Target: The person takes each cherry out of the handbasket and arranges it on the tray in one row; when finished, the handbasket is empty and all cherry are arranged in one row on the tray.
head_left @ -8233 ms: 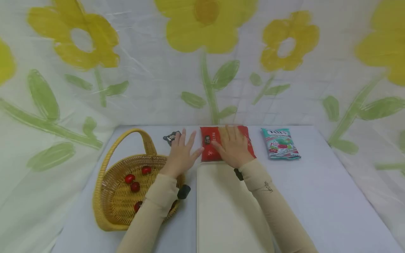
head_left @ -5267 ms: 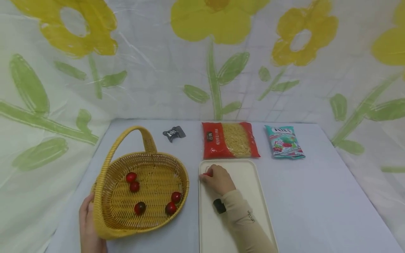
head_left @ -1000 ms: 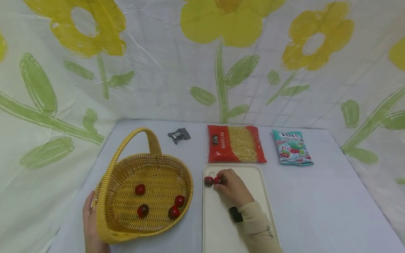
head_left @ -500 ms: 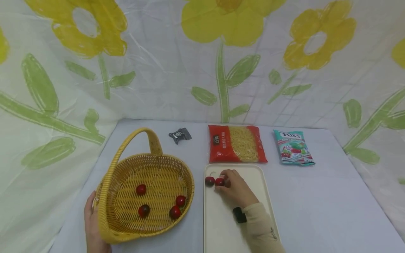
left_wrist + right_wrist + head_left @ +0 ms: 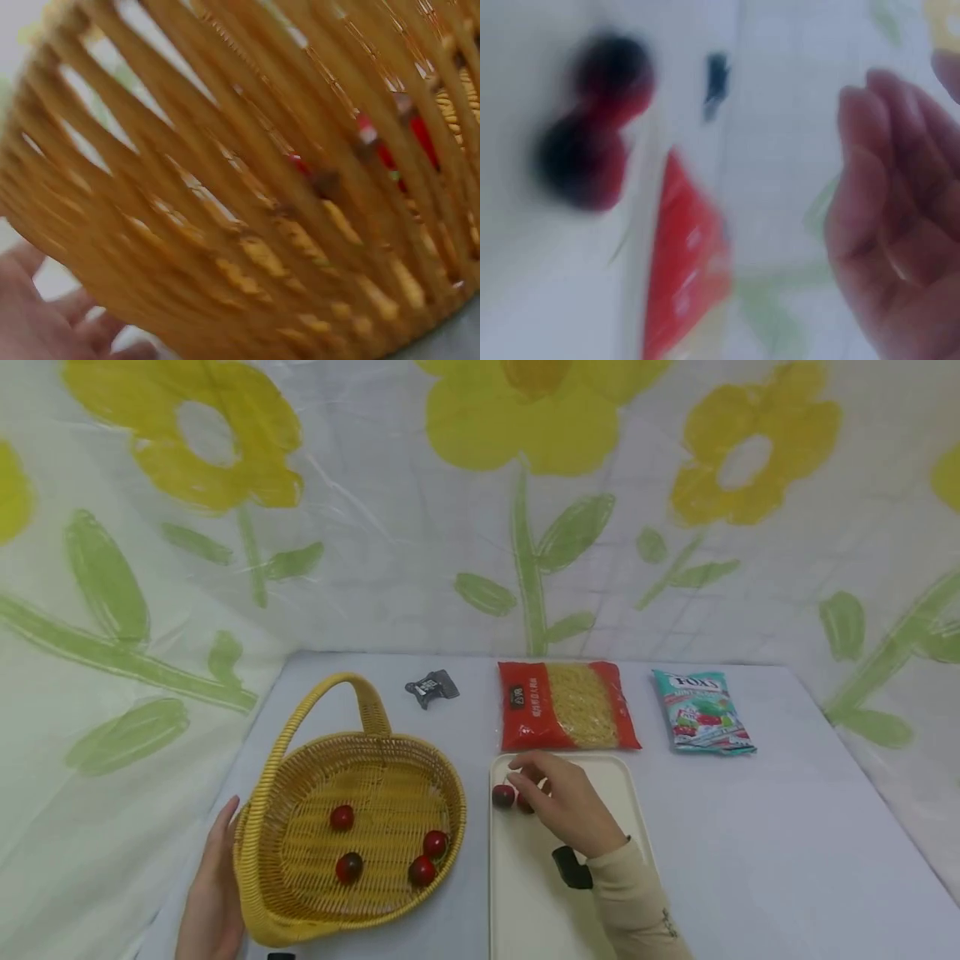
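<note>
Beside the yellow wicker basket (image 5: pixel 363 745) my left hand (image 5: pixel 212 897) stands at its outer left side, fingers loosely extended. In the left wrist view the basket's slatted wall fills most of the picture, with the hand at lower left. Several dark red cherries (image 5: pixel 342 817) lie in the basket. Two more, a left cherry (image 5: pixel 503 795) and a right cherry (image 5: pixel 581 161), sit side by side at the far left end of the cream tray (image 5: pixel 525 877). Just over them my right hand (image 5: pixel 573 806) hovers, fingers loosely bent and holding nothing; it partly hides the right cherry in the head view.
Behind the tray lies a red bag of pasta (image 5: pixel 570 706). To its right is a teal FOX'S candy bag (image 5: pixel 703 712), and a small dark wrapped packet (image 5: pixel 432 688) lies behind the basket. A flower-painted sheet (image 5: pixel 390 577) hangs at the back.
The basket holds fewer cherries than several seconds ago, and two now lie on the tray. Since half a second ago, my right hand has let go of the second cherry and lifted slightly.
</note>
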`<action>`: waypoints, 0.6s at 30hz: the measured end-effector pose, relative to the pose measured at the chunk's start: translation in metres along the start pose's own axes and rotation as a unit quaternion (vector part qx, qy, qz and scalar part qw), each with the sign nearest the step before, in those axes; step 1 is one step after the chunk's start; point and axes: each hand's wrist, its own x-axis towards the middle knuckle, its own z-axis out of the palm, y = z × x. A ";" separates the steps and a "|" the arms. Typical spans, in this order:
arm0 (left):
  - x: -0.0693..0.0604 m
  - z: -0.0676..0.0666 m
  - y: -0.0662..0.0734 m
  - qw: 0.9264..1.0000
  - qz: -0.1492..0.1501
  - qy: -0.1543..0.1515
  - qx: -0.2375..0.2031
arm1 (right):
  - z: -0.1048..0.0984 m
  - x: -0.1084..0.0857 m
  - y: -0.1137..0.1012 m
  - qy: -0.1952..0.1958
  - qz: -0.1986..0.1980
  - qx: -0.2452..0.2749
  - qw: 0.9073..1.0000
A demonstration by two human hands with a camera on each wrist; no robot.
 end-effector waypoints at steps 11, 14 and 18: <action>0.001 -0.001 -0.021 0.994 0.070 -0.033 -0.080 | 0.060 0.048 -0.086 -0.183 -0.013 -0.112 0.977; 0.006 0.003 -0.022 0.997 0.059 -0.002 -0.050 | 0.078 0.052 -0.093 -0.241 -0.015 -0.183 0.953; 0.014 0.012 -0.022 0.997 0.059 0.030 -0.038 | 0.087 0.059 -0.093 -0.295 -0.030 -0.242 0.924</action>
